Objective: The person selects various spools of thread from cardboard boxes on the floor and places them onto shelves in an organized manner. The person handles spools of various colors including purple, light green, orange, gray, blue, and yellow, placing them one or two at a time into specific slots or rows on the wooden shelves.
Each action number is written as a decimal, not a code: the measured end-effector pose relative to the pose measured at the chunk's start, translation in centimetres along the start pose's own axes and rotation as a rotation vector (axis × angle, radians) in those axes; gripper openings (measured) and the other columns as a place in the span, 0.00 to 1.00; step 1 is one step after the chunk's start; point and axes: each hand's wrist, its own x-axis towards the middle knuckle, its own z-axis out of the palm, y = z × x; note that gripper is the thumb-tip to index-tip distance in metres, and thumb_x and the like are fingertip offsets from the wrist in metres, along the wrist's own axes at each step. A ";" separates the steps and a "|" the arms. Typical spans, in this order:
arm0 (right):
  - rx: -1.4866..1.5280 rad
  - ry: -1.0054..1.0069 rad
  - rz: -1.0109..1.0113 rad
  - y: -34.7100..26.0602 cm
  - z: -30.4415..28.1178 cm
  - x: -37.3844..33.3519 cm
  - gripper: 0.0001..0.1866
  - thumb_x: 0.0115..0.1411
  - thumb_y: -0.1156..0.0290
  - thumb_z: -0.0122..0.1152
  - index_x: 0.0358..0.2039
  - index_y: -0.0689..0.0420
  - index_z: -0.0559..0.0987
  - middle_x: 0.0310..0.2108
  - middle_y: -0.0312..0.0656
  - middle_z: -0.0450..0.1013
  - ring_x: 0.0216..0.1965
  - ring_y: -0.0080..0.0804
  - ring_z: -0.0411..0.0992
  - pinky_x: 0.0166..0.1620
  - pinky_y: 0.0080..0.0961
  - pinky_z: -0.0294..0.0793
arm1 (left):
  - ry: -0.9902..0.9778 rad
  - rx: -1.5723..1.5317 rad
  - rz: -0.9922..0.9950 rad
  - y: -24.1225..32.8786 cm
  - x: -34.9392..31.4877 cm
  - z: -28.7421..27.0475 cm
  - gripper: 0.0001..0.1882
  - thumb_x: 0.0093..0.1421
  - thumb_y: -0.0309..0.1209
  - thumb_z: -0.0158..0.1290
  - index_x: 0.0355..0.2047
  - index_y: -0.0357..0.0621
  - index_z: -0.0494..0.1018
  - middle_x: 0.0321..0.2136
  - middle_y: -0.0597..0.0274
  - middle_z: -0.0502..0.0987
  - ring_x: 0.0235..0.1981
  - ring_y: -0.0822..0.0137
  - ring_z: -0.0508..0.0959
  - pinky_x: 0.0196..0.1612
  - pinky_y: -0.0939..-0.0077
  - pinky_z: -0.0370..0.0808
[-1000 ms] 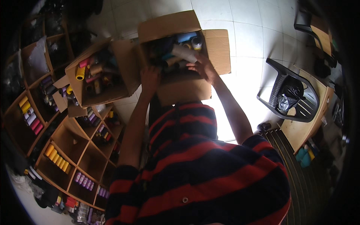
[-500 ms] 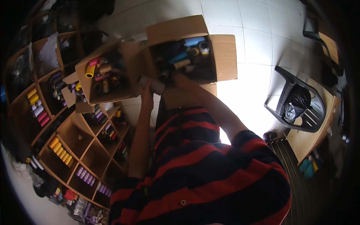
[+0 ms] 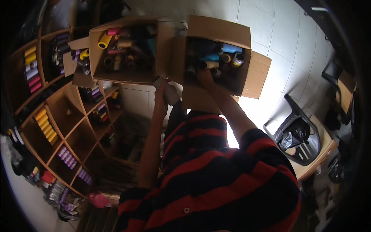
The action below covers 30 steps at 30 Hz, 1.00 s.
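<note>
My left hand (image 3: 160, 96) is closed round a grey thread spool (image 3: 171, 94), held tilted in front of my body between two open cardboard boxes. Reaching down into the right-hand cardboard box (image 3: 216, 25), my right hand (image 3: 204, 78) is among the spools there, and shadow hides its fingers. Close to that hand lie a beige spool (image 3: 210, 65) and a teal spool (image 3: 209, 57). A light blue spool (image 3: 231, 48) and a clear-wrapped spool (image 3: 238, 59) are farther right in the same box.
The left-hand cardboard box (image 3: 123, 80) holds spools of several colours, including a yellow spool (image 3: 104, 40). Wooden cubbyhole shelving (image 3: 83, 120) with sorted thread runs along my left. A black chair (image 3: 266, 127) bearing a dark plastic bag (image 3: 299, 129) stands at the right, on tiled floor.
The view has shifted, so both boxes sit farther right in it. My left hand still holds the grey spool, now tilted more steeply. My right hand remains in the right-hand box.
</note>
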 end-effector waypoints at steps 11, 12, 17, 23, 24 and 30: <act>-0.198 -0.211 -0.188 0.4 -6.8 1.0 0.16 0.49 0.70 0.57 0.41 0.53 0.76 0.38 0.44 0.73 0.42 0.41 0.72 0.43 0.41 0.73 | 0.025 -0.109 0.083 1.3 -2.3 -5.7 0.21 0.65 0.44 0.44 0.49 0.41 0.66 0.30 0.58 0.75 0.34 0.68 0.76 0.40 0.73 0.73; -0.149 -0.202 -0.168 0.4 -7.6 0.7 0.17 0.50 0.70 0.58 0.43 0.52 0.75 0.40 0.43 0.72 0.43 0.42 0.71 0.44 0.43 0.73 | 0.025 -0.110 0.086 1.5 -2.5 -6.4 0.21 0.65 0.45 0.44 0.49 0.41 0.66 0.30 0.58 0.75 0.34 0.68 0.76 0.40 0.73 0.73; 0.370 -0.308 0.258 1.0 -11.5 -0.9 0.26 0.49 0.63 0.67 0.49 0.50 0.70 0.44 0.43 0.72 0.45 0.47 0.72 0.47 0.48 0.72 | -0.100 -0.101 0.132 3.0 -3.7 -10.1 0.24 0.63 0.50 0.45 0.49 0.44 0.65 0.30 0.58 0.74 0.32 0.67 0.76 0.35 0.72 0.75; 1.373 0.082 0.660 -5.4 -20.7 -1.7 0.27 0.55 0.54 0.65 0.49 0.53 0.67 0.43 0.43 0.70 0.42 0.40 0.75 0.36 0.37 0.81 | -0.148 -0.079 0.151 4.5 -6.3 -15.9 0.24 0.62 0.51 0.45 0.48 0.45 0.66 0.28 0.59 0.74 0.31 0.69 0.75 0.33 0.73 0.74; 1.536 0.066 0.680 -6.4 -21.5 -2.0 0.27 0.56 0.56 0.64 0.50 0.52 0.65 0.42 0.44 0.70 0.41 0.41 0.75 0.36 0.38 0.81 | -0.160 -0.085 0.156 4.7 -6.9 -16.9 0.25 0.62 0.51 0.45 0.48 0.45 0.66 0.28 0.59 0.74 0.31 0.69 0.75 0.33 0.73 0.74; 1.745 -0.214 0.451 -20.0 -26.2 0.2 0.26 0.57 0.68 0.60 0.54 0.58 0.63 0.40 0.45 0.70 0.39 0.41 0.75 0.39 0.35 0.79 | -0.090 -0.209 0.257 5.0 -10.9 -24.6 0.25 0.62 0.50 0.46 0.50 0.44 0.64 0.29 0.58 0.74 0.30 0.67 0.76 0.34 0.72 0.75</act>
